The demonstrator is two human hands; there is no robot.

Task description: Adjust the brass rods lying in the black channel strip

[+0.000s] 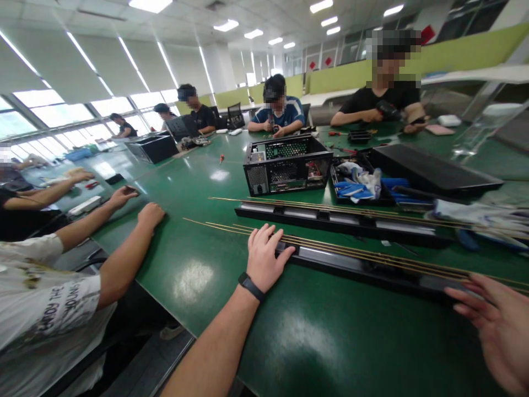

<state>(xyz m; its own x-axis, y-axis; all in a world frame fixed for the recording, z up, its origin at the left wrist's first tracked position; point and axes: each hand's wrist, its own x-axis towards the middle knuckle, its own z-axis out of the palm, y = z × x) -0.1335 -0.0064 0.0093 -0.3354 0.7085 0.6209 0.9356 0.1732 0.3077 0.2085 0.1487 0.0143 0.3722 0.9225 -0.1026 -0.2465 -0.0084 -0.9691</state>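
Thin brass-coloured rods (351, 252) lie along a long black bar (318, 256) on the green table. My left hand (266, 253) rests over the bar's left end and the rods, its fingers spread and thumb on the bar. At the right edge my right hand (490, 320) is by the bar's other end, its fingertips touching the rods; whether it pinches any is unclear. Behind, a second black bar (343, 220) with pale strips has more rods (322, 206) along it.
Beyond the bars stand an open black computer case (287, 165) and a black tray (384, 198) with gloves (363, 179). A large black panel (438, 168) lies right of them. A co-worker's arms (128, 253) rest on the table at left. Other people sit across the table.
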